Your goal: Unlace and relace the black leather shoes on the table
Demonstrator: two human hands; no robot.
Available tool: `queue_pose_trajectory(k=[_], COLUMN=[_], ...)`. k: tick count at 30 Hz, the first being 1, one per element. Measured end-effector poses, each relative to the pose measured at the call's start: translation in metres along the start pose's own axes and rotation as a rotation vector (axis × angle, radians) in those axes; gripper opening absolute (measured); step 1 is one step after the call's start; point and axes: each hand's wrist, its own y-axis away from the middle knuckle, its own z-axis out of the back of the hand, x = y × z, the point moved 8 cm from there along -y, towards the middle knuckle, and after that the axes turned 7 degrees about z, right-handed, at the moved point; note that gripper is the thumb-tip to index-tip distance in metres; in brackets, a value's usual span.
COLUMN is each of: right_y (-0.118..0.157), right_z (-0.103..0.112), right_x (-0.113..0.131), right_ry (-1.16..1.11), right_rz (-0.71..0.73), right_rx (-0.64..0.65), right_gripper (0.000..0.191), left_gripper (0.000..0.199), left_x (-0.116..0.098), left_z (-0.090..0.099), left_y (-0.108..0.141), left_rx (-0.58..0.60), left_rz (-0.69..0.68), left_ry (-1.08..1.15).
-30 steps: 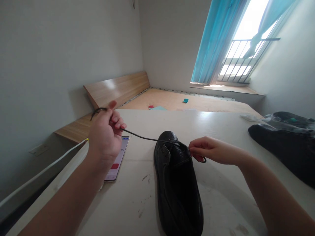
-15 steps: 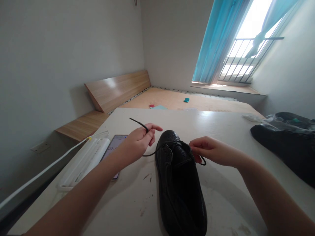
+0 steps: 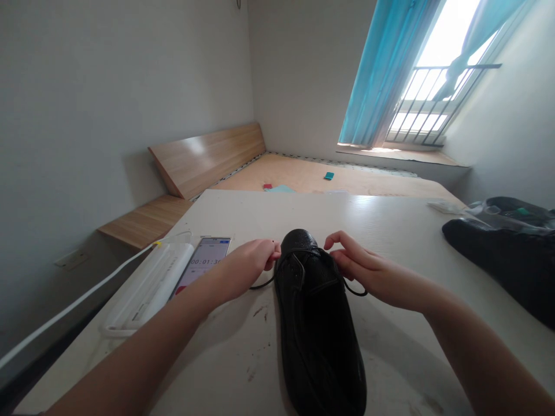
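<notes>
I am observing a black pebbled-leather lace-up shoe (image 3: pixel 316 323) lying lengthwise on a white tabletop (image 3: pixel 390 222), with a thin black lace (image 3: pixel 262 285) trailing from both sides. The left hand (image 3: pixel 249 263) is pressing its fingers together against the shoe's left side; I cannot tell whether it is pinching the lace. The right hand (image 3: pixel 364 266) is curling its slightly parted fingers just beside the shoe, above a lace loop. A black-framed smartphone (image 3: pixel 203 260) showing a timer is lying beyond the left forearm, beside a long white plastic case (image 3: pixel 147 283). A dark fabric bundle (image 3: pixel 489 263) is lying well apart to the right.
</notes>
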Motion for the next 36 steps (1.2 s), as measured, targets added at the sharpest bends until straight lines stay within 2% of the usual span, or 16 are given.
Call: queue_pose_trajectory(k=[4, 9, 12, 15, 19, 25, 29, 32, 34, 36], right_y=[0.002, 0.003, 0.003, 0.001, -0.002, 0.001, 0.006, 0.010, 0.019, 0.031], right_z=[0.002, 0.004, 0.004, 0.003, 0.003, 0.005, 0.010, 0.018, 0.028, 0.039], right_x=[0.006, 0.013, 0.016, 0.024, 0.028, 0.026, 0.040, 0.055, 0.066, 0.075], right_ry=[0.004, 0.120, 0.257, 0.396, 0.470, 0.506, 0.465, 0.209, 0.067, 0.083], right_rz=[-0.017, -0.046, -0.089, -0.076, -0.069, -0.056, 0.092, 0.237, 0.340, 0.384], right_rx=[-0.004, -0.117, -0.187, -0.214, -0.206, -0.244, -0.400, -0.513, -0.637, -0.785], right_gripper=[0.033, 0.025, 0.025, 0.022, 0.016, 0.011, 0.008, 0.009, 0.008, 0.006], left_gripper=[0.025, 0.026, 0.027, 0.022, 0.008, 0.011, 0.012, 0.014, 0.015, 0.015], left_x=[-0.012, -0.024, -0.029, -0.033, -0.031, -0.025, -0.024, -0.024, -0.024, -0.023], left_z=[-0.002, 0.003, 0.010, 0.014, 0.009, 0.004, 0.006, 0.007, 0.007, 0.007], left_y=[0.007, 0.012, 0.014, 0.016, 0.017, 0.018, 0.018, 0.018, 0.018, 0.018], left_rx=[0.002, -0.075, -0.159, -0.205, -0.129, 0.018, 0.008, -0.038, -0.058, -0.072], left_rz=[-0.046, -0.043, -0.044, -0.060, -0.062, -0.021, -0.001, 0.010, 0.023, 0.040], left_ry=[-0.120, -0.381, -0.421, -0.363, -0.225, -0.168, -0.219, -0.278, -0.297, -0.319])
